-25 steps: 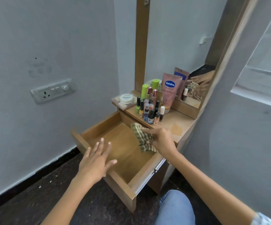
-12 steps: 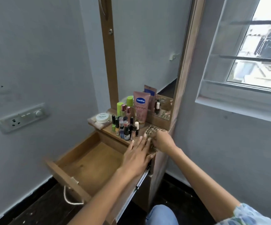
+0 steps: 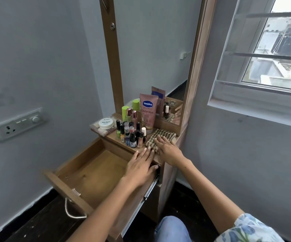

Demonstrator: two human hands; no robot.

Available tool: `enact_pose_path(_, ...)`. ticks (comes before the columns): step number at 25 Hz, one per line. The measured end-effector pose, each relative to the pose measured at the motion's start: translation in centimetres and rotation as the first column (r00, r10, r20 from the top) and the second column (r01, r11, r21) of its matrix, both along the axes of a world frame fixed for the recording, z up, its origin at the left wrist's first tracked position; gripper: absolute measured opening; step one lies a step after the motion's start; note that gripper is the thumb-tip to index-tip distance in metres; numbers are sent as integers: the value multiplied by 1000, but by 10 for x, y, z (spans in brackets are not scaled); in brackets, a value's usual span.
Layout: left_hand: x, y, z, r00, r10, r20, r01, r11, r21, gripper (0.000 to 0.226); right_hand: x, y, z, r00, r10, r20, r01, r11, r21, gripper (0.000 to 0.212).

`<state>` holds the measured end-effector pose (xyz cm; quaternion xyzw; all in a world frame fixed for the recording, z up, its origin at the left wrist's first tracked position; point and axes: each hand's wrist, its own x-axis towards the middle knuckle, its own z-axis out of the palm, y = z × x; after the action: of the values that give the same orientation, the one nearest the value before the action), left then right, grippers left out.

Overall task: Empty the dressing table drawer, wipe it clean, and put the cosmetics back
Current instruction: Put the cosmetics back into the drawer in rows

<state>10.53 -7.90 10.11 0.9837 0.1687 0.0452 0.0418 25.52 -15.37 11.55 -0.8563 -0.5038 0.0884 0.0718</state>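
Note:
The wooden drawer (image 3: 88, 173) stands pulled out with nothing inside it. On the dressing table top (image 3: 113, 137) a checked cloth (image 3: 160, 135) lies spread at the right end. My right hand (image 3: 167, 149) lies flat on the cloth with straight fingers. My left hand (image 3: 141, 166) rests flat on the table's front edge, fingertips touching the cloth's near hem. Several small nail polish bottles (image 3: 130, 135) stand left of the cloth. A pink Vaseline tube (image 3: 148, 110), green-capped bottles (image 3: 125, 112) and a white nail polish remover tub (image 3: 105, 123) stand behind them.
A tall mirror (image 3: 151, 49) in a wooden frame rises behind the cosmetics. A wall socket plate (image 3: 17, 124) is at the left, a window (image 3: 272, 49) at the right. The drawer's metal handle (image 3: 71, 210) sticks out over the dark floor. My knee (image 3: 172, 229) is below the drawer.
My right hand carried the cloth out of the drawer and laid it flat on the table top. My left hand moved from the drawer front to the table edge.

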Motion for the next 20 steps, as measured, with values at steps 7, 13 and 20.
enact_pose_path(7, -36, 1, -7, 880, 93, 467, -9, 984, -179, 56, -47, 2, 2, 971, -209, 117, 82, 747, 660, 42)
enact_pose_path(13, -45, 3, -11, 762, 245, 600, -101, 959, -264, 44, -53, 29, 1, 957, -225, 183, 75, 801, 594, 54)
enact_pose_path(20, -27, 12, -14, 752, 281, 596, -96, 942, -323, 46, -61, 40, -5, 953, -244, 182, 71, 758, 648, 62)
